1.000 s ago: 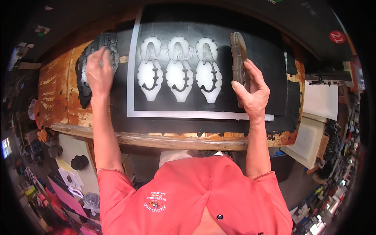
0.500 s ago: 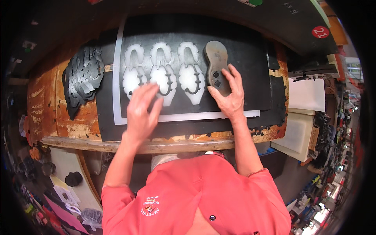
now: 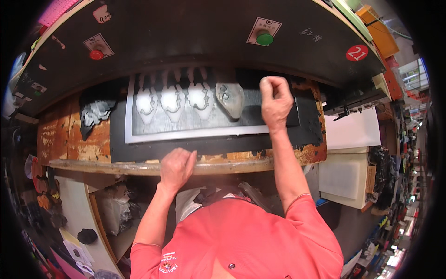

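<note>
On a black sheet [image 3: 253,109], a sole-shaped cutting die [image 3: 236,103] with small dark openings lies right of three cut-outs, where white shows through; the nearest is a white cut-out [image 3: 200,103]. The far ends of die and cut-outs run into dark shade at the press head. My right hand [image 3: 277,103] is raised to the right of the die, apart from it, fingers curled closed with nothing visible in them. Close to me, my left hand [image 3: 177,167] is closed at the table's wooden front edge [image 3: 223,166], with nothing seen in it.
A wide dark press head [image 3: 186,35] spans the far side, bearing a red button [image 3: 96,54] and a green button [image 3: 265,38]. Black offcuts [image 3: 96,111] are heaped at left. On the right stands a pale box [image 3: 346,174] below a white sheet [image 3: 355,128].
My right hand has let go of the die and closed. My left hand has drawn back from the cut-outs to the table edge and closed. The press head now covers more of the view.
</note>
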Available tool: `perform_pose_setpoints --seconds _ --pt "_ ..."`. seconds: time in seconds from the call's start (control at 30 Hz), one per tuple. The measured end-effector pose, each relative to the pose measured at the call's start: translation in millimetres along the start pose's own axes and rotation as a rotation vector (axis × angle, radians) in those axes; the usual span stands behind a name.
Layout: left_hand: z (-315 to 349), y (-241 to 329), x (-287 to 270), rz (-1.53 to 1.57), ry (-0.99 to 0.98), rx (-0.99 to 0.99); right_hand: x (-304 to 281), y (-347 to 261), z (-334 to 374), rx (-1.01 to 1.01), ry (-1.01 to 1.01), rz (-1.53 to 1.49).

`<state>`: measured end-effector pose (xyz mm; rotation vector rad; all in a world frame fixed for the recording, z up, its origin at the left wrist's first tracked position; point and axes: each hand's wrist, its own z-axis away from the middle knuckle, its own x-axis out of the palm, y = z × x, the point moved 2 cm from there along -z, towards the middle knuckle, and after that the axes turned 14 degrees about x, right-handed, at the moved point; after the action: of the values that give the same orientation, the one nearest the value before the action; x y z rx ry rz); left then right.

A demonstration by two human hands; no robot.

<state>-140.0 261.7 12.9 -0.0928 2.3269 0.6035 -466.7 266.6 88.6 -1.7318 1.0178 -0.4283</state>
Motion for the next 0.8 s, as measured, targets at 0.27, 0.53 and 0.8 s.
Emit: perform_pose_setpoints --seconds 0.27,0.53,0.8 --pt "-12 -5 14 -0.143 0.101 -0.086 -7 -48 -23 -0.364 -0.137 0.150" --pt "-41 6 19 -0.237 0.099 -0.216 -59 32 103 -0.037 -0.279 0.310" --pt "-32 -4 23 -0.285 0.046 -0.234 -56 40 102 -0.015 -0.339 0.387"
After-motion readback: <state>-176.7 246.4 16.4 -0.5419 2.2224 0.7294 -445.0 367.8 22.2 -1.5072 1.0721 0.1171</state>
